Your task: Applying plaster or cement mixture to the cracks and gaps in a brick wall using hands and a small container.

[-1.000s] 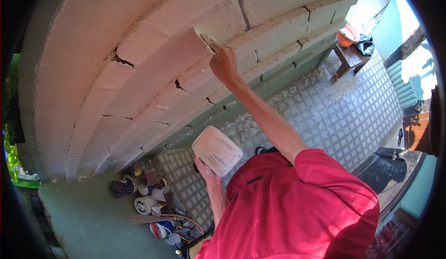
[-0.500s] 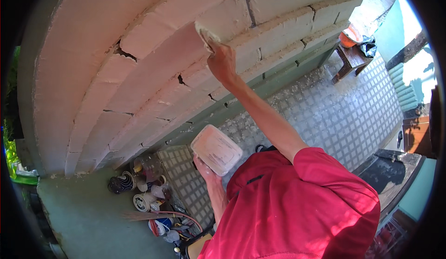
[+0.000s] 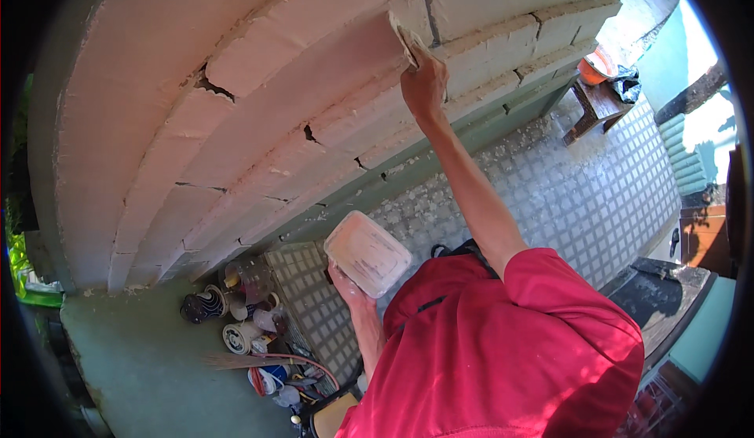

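My right hand [image 3: 424, 85] is closed around a putty knife [image 3: 400, 34] smeared with pale paste, its blade against the block wall [image 3: 236, 140], whose stepped rows show cracks, gaps and rough edges. My left hand [image 3: 345, 285] holds a rectangular plastic tub [image 3: 367, 251], coated inside with pinkish-white paste, low in front of my red shirt, below the wall.
At the upper right a wooden stool [image 3: 589, 108] holds an orange bucket [image 3: 594, 66] and dark plastic. Patterned floor tiles [image 3: 565, 195] run below the wall. Pots [image 3: 239, 337], a straw broom [image 3: 232, 360] and other clutter crowd a corner at the lower left. A dark counter [image 3: 652, 289] stands right.
My right hand and the putty knife have moved right and up along the wall from their earlier place. My left hand and the tub stay about where they were.
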